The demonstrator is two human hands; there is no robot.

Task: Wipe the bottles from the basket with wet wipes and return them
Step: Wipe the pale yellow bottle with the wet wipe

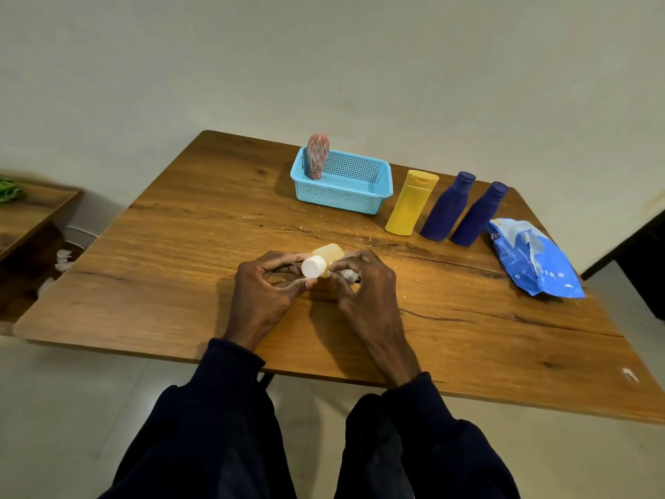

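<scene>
A small pale yellow bottle (326, 254) with a white cap lies tilted between my hands over the table's middle, cap toward me. My left hand (268, 293) pinches the cap between thumb and fingers. My right hand (363, 286) holds a crumpled white wet wipe (348, 274) against the bottle's side. A light blue basket (343, 181) stands at the back of the table with one pink patterned bottle (317, 156) upright in its left end. To its right stand a yellow bottle (412, 202) and two dark blue bottles (448, 207) (478, 214).
A blue wet-wipe pack (532, 261) lies open at the table's right edge. The wooden table (162, 264) ends close to my body. A low wooden shelf (28, 210) stands to the left, with white scraps (64, 259) on the floor beside it.
</scene>
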